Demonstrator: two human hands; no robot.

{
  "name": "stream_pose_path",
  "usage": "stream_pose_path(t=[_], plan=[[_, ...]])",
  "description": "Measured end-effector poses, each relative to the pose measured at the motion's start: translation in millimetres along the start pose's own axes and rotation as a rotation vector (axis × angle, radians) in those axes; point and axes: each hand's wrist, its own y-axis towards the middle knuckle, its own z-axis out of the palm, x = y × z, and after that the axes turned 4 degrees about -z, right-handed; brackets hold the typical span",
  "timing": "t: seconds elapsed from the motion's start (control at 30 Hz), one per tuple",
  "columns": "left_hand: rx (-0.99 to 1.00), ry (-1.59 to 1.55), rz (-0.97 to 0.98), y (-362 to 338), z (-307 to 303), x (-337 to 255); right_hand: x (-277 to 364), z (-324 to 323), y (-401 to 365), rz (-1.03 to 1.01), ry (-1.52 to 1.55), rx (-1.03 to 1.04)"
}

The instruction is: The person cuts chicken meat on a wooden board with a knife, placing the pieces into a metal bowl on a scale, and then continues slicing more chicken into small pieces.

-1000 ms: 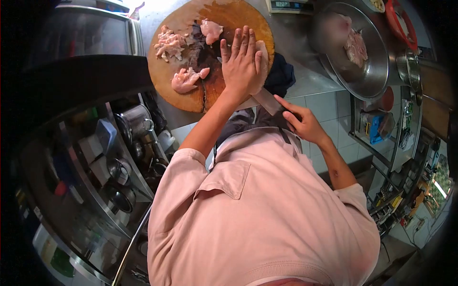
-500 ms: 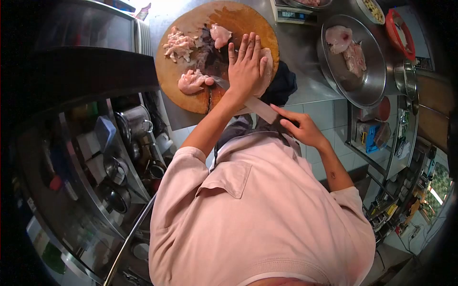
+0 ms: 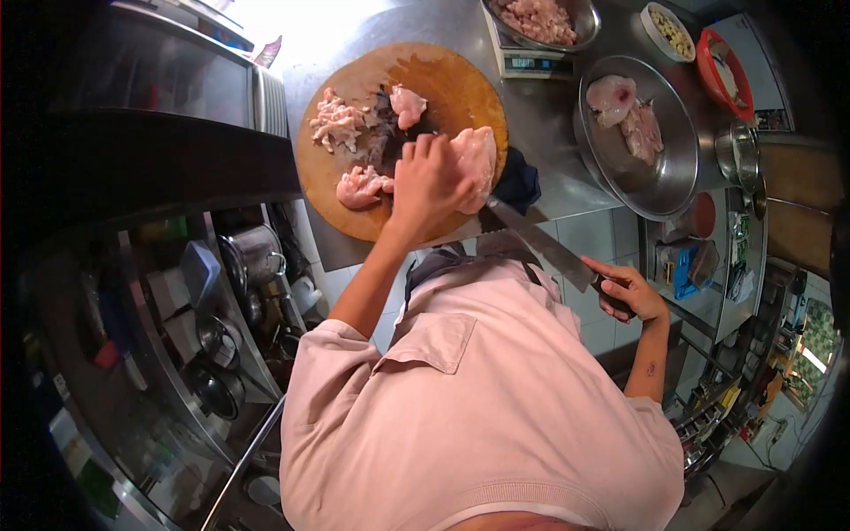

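A round wooden cutting board [image 3: 390, 66] holds several pieces of raw chicken. My left hand [image 3: 429, 184] is over the board with its fingers curled, its thumb side against the large chicken piece [image 3: 475, 164] at the right; whatever lies under the fingers is hidden. My right hand [image 3: 630, 294] grips the dark handle of a wide-bladed knife [image 3: 553, 252]. The blade points up and left, its tip close to the lower edge of the large piece. Chopped chicken [image 3: 338, 122], a small chunk [image 3: 408, 106] and another piece [image 3: 360, 188] lie on the board.
A steel bowl [image 3: 682, 181] with chicken stands right of the board. Behind are a scale [image 3: 531, 66] bearing a bowl of meat [image 3: 540, 19], a white dish [image 3: 668, 34] and a red basin [image 3: 746, 108]. A dark cloth [image 3: 519, 184] lies at the board's right edge.
My left hand has drawn back from lying flat on the large piece, and its fingers have curled. The knife has moved right and down, away from under that hand. The view has shifted slightly.
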Motion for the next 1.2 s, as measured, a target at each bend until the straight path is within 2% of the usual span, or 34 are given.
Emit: stream_pose_path(t=[0.07,0.13,0.2,0.27,0.37,0.43,0.57,0.63,0.73,0.8,0.87,0.93,0.97,1.0,1.07,1.1,1.2], plan=[[0.036,0.169,-0.043,-6.1,0.6,-16.2,-4.9,1.7,8.3,-0.067,0.071,-0.050],[0.003,0.131,-0.044,-1.0,11.8,-14.0,-3.5,3.5,19.5,-0.133,0.144,-0.098],[0.155,0.128,-0.207,2.8,15.0,-12.3,2.6,6.4,31.5,-0.197,0.186,-0.125],[0.095,0.154,-0.204,9.4,14.8,-9.8,11.6,8.5,38.7,-0.206,0.181,-0.110],[0.124,0.142,-0.297,20.2,13.5,6.1,23.5,11.1,46.9,-0.223,0.175,-0.110],[0.026,0.072,-0.190,28.4,-1.6,10.2,28.3,10.2,49.4,-0.225,0.174,-0.118],[-0.004,-0.005,-0.288,69.2,-36.9,10.8,33.0,1.3,60.0,-0.199,0.118,-0.143],[-0.249,0.202,-0.113,84.9,-38.1,23.3,30.3,-3.7,68.1,-0.178,0.092,-0.159],[-0.300,0.200,-0.148,84.5,-33.6,17.9,22.3,-2.8,84.4,-0.204,0.074,-0.231],[-0.277,0.138,-0.140,63.3,-20.7,12.2,18.3,3.8,96.5,-0.376,-0.040,-0.271],[0.080,0.004,-0.219,31.5,-10.4,1.5,34.0,15.3,99.4,-0.303,-0.059,-0.248],[0.093,-0.051,-0.195,2.0,0.5,-13.6,34.9,23.6,111.0,-0.569,-0.705,-0.384],[0.104,-0.101,-0.166,-10.6,5.9,-20.2,44.6,32.9,105.6,-0.464,-0.742,-0.366],[0.103,-0.104,-0.177,-20.8,11.4,-24.8,47.4,39.5,107.5,-0.457,-0.746,-0.357],[-0.082,-0.026,-0.074,-35.8,19.1,-30.3,50.6,46.8,111.1,-0.353,-0.844,-0.332],[-0.043,-0.037,-0.104,-39.2,19.7,-30.4,51.5,48.6,111.6,-0.289,-0.882,-0.313],[-0.051,0.022,-0.092,-42.3,25.9,-23.0,53.6,51.5,109.2,-0.298,-1.000,-0.291]])
